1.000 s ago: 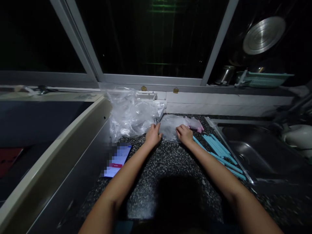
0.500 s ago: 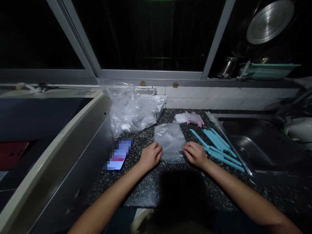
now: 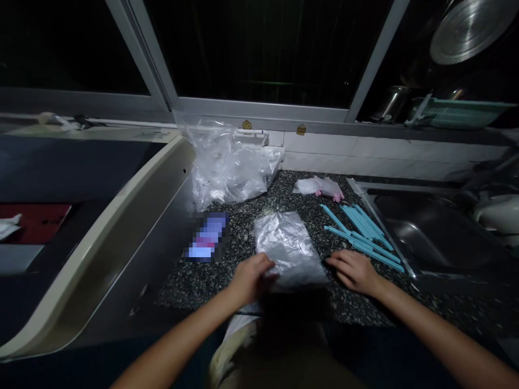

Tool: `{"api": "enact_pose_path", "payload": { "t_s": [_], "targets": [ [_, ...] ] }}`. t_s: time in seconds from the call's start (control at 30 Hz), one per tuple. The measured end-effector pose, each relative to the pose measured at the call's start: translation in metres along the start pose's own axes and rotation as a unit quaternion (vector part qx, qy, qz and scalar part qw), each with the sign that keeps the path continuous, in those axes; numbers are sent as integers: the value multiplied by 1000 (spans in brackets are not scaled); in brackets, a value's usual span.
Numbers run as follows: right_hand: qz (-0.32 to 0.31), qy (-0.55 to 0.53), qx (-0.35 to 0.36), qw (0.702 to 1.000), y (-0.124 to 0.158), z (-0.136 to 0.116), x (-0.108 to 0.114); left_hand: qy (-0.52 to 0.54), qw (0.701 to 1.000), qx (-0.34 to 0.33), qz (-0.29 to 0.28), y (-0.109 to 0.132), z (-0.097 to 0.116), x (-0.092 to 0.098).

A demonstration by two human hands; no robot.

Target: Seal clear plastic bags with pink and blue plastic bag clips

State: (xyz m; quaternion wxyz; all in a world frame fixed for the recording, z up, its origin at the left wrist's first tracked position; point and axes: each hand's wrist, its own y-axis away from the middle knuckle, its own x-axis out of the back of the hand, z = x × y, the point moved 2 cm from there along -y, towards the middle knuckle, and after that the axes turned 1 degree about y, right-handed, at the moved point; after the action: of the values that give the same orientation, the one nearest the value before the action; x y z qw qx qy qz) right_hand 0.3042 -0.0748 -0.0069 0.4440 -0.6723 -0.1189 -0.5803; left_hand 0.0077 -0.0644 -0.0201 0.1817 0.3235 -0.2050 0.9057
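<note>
Pinching: left hand (image 3: 250, 276) closed on near-left edge of clear plastic bag (image 3: 286, 240)
Right hand (image 3: 357, 270): loosely open, fingers bent, just beside bag's right edge
Bag: on speckled countertop (image 3: 241, 232), between phone (image 3: 208, 237) and blue strips (image 3: 364, 224)

Surface: black speckled stone countertop (image 3: 242, 232)
Middle: rectangular translucent plastic bag (image 3: 284, 243)
Left: lit rectangular phone (image 3: 208, 237)
Back: crumpled clear plastic heap (image 3: 235, 168), pink-edged packets (image 3: 329, 187)
Right: slim light-blue strips (image 3: 367, 224)

Two hands (image 3: 250, 275) (image 3: 359, 273), one flat plastic bag (image 3: 287, 243).
One phone (image 3: 210, 232), one sink (image 3: 421, 221), one basket (image 3: 462, 114), one round metal lid (image 3: 472, 29), one clear plastic heap (image 3: 239, 168); several blue strips (image 3: 364, 221), overlapping too much to count.
</note>
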Motion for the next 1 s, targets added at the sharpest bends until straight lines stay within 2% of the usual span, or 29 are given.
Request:
{"api": "enact_pose_path", "payload": {
  "t_s": [0.03,0.13,0.17,0.23,0.37,0.47,0.57,0.67,0.73,0.83,0.9,1.0],
  "targets": [
    [11,5,-24,1000,-2,7,2,-10,1000,3,13,-7,-5,11],
    [53,-6,-107,993,-17,20,0,-60,992,72,82,-29,-27,37],
    [59,-15,-125,990,-25,20,-3,-91,988,92,79,-36,-35,42],
    [34,-33,-128,991,-43,16,-12,-152,979,116,68,-47,-47,45],
    [-53,-38,-97,993,-70,5,-36,-191,977,94,16,-55,-58,41],
    [-107,-31,-102,989,-71,8,-50,-219,973,66,-44,-48,-56,34],
    [-144,-33,-107,983,-63,14,-55,-262,960,47,-87,-35,-52,28],
    [-145,-48,-128,980,-68,21,-51,-262,962,28,-75,-24,-45,26],
    [-132,-59,-154,978,-87,27,-48,-235,971,22,-37,-20,-38,26],
    [-122,-83,-186,971,-134,35,-50,-192,981,-3,-2,-15,-24,20],
    [-141,-118,-207,961,-170,38,-59,-185,982,-30,-17,-11,-14,11],
    [-207,-191,-251,926,-212,36,-81,-214,975,-33,-39,-4,-7,-6]
  ]
}}
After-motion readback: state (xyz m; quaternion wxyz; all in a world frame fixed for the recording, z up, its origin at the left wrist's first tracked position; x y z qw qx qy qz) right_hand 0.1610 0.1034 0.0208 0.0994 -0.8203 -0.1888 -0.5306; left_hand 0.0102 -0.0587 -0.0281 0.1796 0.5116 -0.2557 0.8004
